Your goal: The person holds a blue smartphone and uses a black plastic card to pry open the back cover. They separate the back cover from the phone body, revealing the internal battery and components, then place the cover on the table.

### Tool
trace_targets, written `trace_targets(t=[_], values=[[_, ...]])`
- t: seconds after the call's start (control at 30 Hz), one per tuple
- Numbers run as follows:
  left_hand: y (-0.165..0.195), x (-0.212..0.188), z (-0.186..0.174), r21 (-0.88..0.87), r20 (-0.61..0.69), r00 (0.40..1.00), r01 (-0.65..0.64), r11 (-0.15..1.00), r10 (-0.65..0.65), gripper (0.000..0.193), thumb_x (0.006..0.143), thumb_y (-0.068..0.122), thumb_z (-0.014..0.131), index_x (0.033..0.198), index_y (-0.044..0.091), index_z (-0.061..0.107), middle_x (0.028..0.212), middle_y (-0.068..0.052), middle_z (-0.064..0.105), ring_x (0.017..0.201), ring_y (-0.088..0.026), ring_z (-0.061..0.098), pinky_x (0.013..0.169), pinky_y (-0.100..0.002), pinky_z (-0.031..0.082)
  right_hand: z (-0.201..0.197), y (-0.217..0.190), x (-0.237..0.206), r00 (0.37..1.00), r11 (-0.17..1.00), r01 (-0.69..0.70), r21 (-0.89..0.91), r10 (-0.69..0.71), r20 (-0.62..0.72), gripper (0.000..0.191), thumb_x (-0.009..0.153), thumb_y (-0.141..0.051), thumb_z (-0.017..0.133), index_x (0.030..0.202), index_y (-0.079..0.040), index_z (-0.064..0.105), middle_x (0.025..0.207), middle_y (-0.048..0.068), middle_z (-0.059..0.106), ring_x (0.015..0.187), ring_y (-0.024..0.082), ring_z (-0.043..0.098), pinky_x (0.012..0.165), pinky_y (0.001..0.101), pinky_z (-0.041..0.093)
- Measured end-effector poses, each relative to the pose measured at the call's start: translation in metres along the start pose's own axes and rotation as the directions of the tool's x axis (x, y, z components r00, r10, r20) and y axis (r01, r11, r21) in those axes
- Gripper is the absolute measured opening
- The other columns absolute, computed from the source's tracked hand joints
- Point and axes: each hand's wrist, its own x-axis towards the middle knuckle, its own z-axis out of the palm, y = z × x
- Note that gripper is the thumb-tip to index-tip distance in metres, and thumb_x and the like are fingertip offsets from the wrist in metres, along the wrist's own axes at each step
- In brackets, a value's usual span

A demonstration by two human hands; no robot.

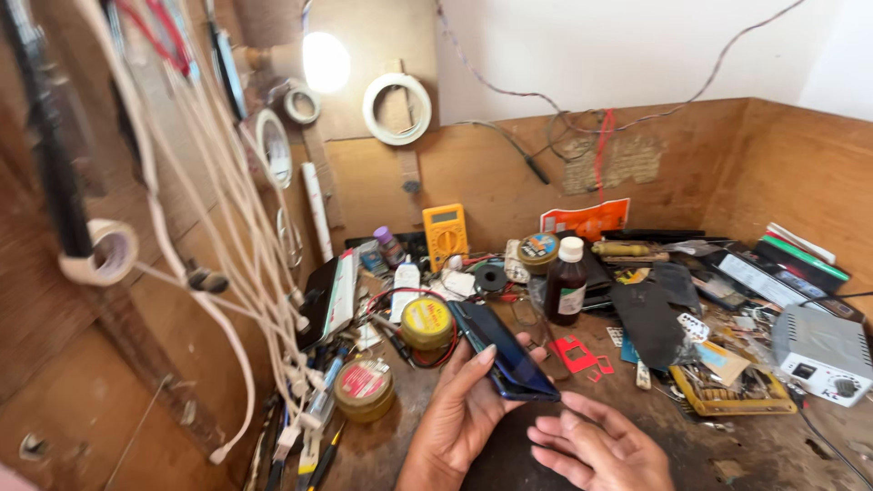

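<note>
We see the slim dark-blue glossy smartphone (505,355) tilted above the cluttered wooden table (782,445), near a round yellow tin (426,324). Our left hand (464,414) has its grip closed along the edge; our right hand (596,447) lies open, empty. We judge it light, stiff, slippery, fragile: best held by its side edges.

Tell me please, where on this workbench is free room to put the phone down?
Bare wood shows in front of the round tins, beside the left hand holding the dark phone, and right of the right hand, below the yellow tray. Everything behind, from the multimeter to the brown bottle, is crowded.
</note>
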Motion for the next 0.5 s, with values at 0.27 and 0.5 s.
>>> trace_targets(t=[0.27, 0.5], values=[[0.002, -0.002, 0.003, 0.040, 0.004, 1.000, 0.014, 0.999, -0.014, 0.059, 0.095, 0.015, 0.062, 0.148, 0.003, 0.038, 0.143, -0.025, 0.056, 0.133, -0.041, 0.058, 0.100, -0.057, 0.056, 0.019, -0.004, -0.010, 0.999, 0.994, 0.026, 0.103, -0.030, 0.044, 0.037, 0.095, -0.006, 0.059, 0.127, 0.012, 0.059, 0.105, 0.032, 0.074, 0.099, 0.042, 0.076, 0.087, 0.0528, 0.065], [0.003, -0.004, 0.008, 0.063, -0.008, 1.000, 0.022, 0.998, -0.021, 0.062, 0.094, 0.015, 0.063, 0.149, 0.004, 0.037, 0.143, -0.024, 0.056, 0.132, -0.041, 0.058, 0.100, -0.057, 0.056, 0.016, 0.001, -0.005, 1.000, 0.993, 0.019, 0.120, -0.020, 0.008, 0.036, 0.094, -0.001, 0.057, 0.126, 0.015, 0.060, 0.106, 0.032, 0.073, 0.101, 0.041, 0.075, 0.088, 0.0494, 0.064]])
